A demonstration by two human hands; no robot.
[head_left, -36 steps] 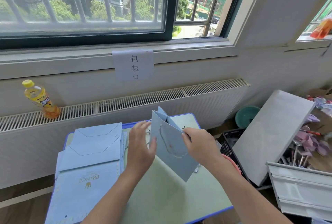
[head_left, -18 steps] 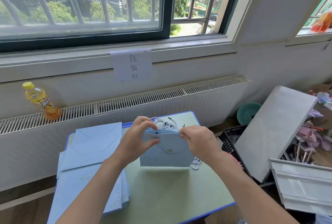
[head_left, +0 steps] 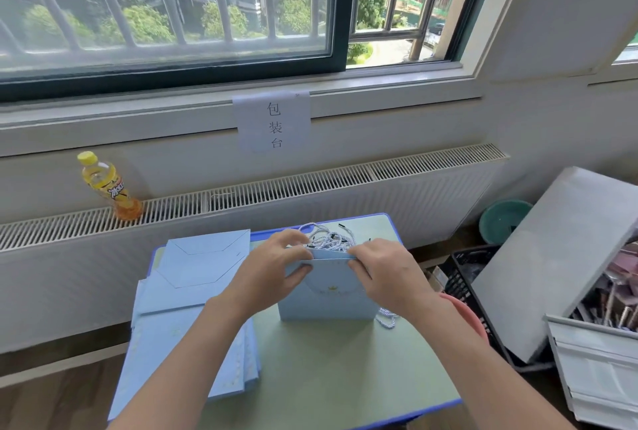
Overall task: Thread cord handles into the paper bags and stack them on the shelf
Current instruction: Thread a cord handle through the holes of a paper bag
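Bag (head_left: 328, 298) now upright, flat, crown-printed.

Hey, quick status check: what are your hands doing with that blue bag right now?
Left hand and right hand both pinch the top edge of the paper bag. Bag upright on table. Loose cords piled just behind; nothing blocking.

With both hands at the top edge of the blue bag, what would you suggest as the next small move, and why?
Probably press the bag flat and shift it onto the flat bags beside it. Left hand and right hand pinch its top edge, and a cord loop shows on its face, so threading looks done.
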